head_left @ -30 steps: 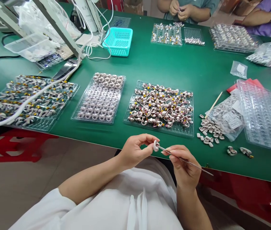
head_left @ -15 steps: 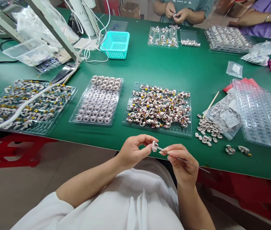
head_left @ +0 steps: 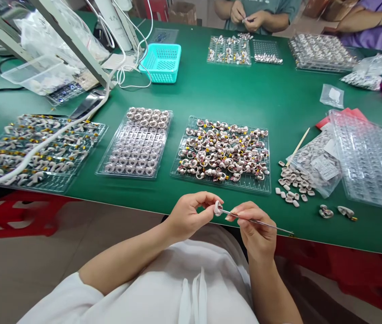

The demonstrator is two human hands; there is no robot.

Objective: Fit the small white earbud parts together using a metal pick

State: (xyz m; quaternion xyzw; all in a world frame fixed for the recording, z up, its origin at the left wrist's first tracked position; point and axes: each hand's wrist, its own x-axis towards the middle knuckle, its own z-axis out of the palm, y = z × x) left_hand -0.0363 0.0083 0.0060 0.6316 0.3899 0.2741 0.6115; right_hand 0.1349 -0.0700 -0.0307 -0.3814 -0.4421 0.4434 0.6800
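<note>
My left hand (head_left: 191, 216) pinches a small pale curved earpiece-like part (head_left: 217, 208) between thumb and fingertips, just over the table's front edge. My right hand (head_left: 256, 227) is closed round a thin metal pick (head_left: 265, 223). Its left tip touches or enters the open side of the part; which one, I cannot tell. Behind both hands lies a clear tray (head_left: 225, 150) heaped with similar pale parts bearing yellow tabs and reddish wires. Right of that tray sits a pile of small pale caps (head_left: 292, 182). Two loose parts (head_left: 326, 211) rest near the front edge.
On the left are a tray of round pale shells (head_left: 133, 148) and a tray of curved parts (head_left: 42, 148), crossed by a white cable (head_left: 32, 153). A turquoise basket (head_left: 160, 63) stands behind. Clear empty trays (head_left: 370, 157) lie right. Two people sit across the green table.
The pick has tilted to a flatter angle in my right hand, its rear end now higher. My left hand keeps the same pinch on the part.
</note>
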